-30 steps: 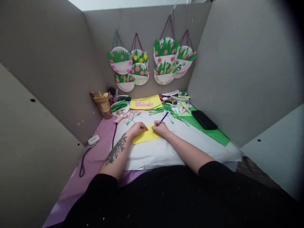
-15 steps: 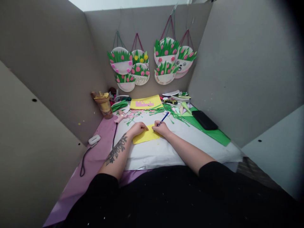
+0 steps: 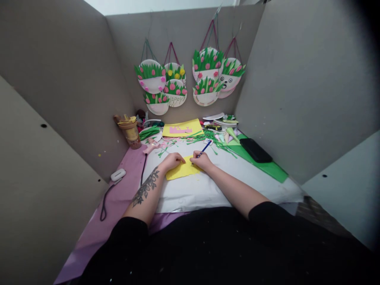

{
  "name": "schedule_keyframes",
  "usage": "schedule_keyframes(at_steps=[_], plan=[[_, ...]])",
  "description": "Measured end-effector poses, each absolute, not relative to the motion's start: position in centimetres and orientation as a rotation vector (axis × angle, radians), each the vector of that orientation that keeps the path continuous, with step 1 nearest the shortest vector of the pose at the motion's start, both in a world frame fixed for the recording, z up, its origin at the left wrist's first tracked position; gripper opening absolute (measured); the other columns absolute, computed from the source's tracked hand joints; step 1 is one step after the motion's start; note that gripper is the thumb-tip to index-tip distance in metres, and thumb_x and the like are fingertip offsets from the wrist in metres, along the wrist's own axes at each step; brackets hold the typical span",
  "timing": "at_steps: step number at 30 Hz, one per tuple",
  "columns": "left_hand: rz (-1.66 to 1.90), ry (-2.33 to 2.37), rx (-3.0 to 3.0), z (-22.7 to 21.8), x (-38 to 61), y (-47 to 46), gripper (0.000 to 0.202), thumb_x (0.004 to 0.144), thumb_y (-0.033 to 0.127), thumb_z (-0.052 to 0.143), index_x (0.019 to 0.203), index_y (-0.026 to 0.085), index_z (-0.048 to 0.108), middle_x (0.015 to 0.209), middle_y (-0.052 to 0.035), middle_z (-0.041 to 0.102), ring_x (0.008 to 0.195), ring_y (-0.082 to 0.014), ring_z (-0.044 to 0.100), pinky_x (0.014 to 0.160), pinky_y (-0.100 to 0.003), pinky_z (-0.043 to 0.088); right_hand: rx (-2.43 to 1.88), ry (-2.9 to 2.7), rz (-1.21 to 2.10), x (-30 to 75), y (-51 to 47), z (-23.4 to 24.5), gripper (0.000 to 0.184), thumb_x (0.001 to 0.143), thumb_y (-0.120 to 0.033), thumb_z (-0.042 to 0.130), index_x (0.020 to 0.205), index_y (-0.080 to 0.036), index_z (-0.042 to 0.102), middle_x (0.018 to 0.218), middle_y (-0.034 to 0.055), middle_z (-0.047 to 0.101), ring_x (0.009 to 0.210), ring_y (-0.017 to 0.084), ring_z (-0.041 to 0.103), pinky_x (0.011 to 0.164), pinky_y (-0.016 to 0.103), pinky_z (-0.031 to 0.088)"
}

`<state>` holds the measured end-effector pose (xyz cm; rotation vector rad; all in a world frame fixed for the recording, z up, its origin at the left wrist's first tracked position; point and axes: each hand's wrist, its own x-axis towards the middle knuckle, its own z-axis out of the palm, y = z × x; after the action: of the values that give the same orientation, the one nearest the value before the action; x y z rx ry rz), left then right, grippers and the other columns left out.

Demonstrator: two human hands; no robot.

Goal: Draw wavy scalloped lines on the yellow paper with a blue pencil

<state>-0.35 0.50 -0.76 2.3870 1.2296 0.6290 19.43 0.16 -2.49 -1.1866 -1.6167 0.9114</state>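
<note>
A small sheet of yellow paper (image 3: 181,171) with an uneven lower edge lies on the white covering of the table. My right hand (image 3: 202,160) is closed around a slim blue pencil (image 3: 204,147), which leans up to the right with its lower end at the paper. On the paper's upper left part rests my left hand (image 3: 173,160), fingers bent together and holding the sheet down. Any marks under the pencil are too small to make out.
Behind lie a larger yellow sheet (image 3: 196,126) with pink cutouts and green paper strips (image 3: 208,136). A black phone (image 3: 255,150) is at right; a cup (image 3: 130,132) and white earbud case (image 3: 118,174) stand left. Paper-plate flower baskets (image 3: 207,65) hang on the back panel.
Both hands, the pencil and the yellow paper stay in nearly the same place. The view has shifted very slightly.
</note>
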Motion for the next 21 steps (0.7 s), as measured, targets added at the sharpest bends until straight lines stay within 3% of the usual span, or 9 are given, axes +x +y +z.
schedule_keyframes(at_steps=[21], plan=[[0.619, 1.228, 2.396, -1.03, -0.50, 0.74, 0.038, 0.068, 0.002, 0.046, 0.085, 0.019, 0.075, 0.094, -0.0028, 0.069, 0.085, -0.0141, 0.062, 0.085, -0.024, 0.046, -1.179, -1.665, 0.915, 19.27, 0.06, -2.48, 0.018, 0.057, -0.024, 0.057, 0.051, -0.019, 0.040, 0.047, -0.0065, 0.037, 0.050, 0.009, 0.036, 0.046, 0.021, 0.027]])
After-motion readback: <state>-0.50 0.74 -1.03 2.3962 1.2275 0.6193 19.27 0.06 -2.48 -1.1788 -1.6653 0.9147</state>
